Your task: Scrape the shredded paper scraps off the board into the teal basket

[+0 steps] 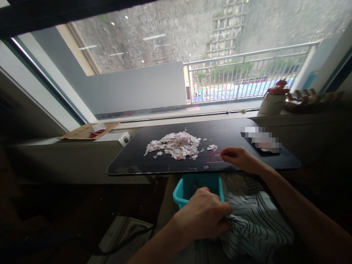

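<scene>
On the dark tabletop (228, 132) lies a heap of small torn paper scraps (178, 145), pale with pinkish tints. A smaller cluster of scraps (212, 147) sits to its right. My right hand (236, 157) is just above the table's front part, fingers pinched at the right edge of a clear protractor (214, 157) with red arcs. Below the table edge, my left hand (205, 212) is closed on a bunched fold of striped cloth (253, 223), beside a teal plastic bin (178, 194). The bin's inside is mostly hidden by my hand and shadow.
A phone-like flat object (261, 141), partly pixelated, lies at the table's right. On the sill stand a white jar (273, 102) and a holder of rolled items (302, 99). Left, a brown paper envelope (79, 131) with red-handled scissors (96, 134) rests above a white radiator (112, 137).
</scene>
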`<action>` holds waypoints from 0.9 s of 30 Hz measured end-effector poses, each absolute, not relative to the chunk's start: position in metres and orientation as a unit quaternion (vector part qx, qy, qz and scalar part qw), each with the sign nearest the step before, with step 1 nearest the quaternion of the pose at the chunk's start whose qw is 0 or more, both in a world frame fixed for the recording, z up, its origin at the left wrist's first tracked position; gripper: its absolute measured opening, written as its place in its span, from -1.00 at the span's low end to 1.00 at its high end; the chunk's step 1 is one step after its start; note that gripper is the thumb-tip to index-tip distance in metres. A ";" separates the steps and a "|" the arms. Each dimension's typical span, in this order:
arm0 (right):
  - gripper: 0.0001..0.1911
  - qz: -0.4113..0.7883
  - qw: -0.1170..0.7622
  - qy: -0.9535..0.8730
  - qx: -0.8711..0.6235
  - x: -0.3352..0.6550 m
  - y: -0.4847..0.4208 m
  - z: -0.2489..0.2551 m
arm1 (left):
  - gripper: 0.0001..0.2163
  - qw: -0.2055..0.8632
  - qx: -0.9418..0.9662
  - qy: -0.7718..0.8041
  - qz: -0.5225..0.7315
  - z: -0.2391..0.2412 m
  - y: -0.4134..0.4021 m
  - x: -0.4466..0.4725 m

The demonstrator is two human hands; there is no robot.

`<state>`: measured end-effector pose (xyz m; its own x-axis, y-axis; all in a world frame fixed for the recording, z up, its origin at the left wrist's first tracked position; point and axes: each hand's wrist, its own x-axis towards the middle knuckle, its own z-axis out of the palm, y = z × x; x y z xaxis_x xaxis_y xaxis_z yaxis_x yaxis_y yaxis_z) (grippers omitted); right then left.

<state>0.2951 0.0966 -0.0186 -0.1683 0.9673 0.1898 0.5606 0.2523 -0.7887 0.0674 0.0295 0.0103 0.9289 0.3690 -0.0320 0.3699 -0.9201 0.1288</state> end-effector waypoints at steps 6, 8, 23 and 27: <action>-0.69 0.324 0.324 -0.723 -0.516 0.293 0.094 -0.016 | -0.84 0.060 0.981 0.186 -0.001 0.009 0.030 0.067; -0.70 0.307 0.334 -0.717 -0.529 0.292 0.092 -0.016 | -0.85 0.062 0.980 0.187 -0.001 0.009 0.030 0.067; -0.70 0.292 0.295 -0.749 -0.516 0.288 0.094 -0.012 | -0.85 0.056 0.981 0.188 -0.009 0.008 0.031 0.066; -0.70 0.304 0.311 -0.733 -0.523 0.290 0.098 -0.012 | -0.85 0.057 0.980 0.190 -0.012 0.008 0.031 0.066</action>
<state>0.2901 0.0984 -0.0120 -0.2602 0.9556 0.1386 0.5771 0.2689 -0.7712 0.0659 0.0314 0.0076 0.9274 0.3713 -0.0452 0.3740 -0.9212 0.1075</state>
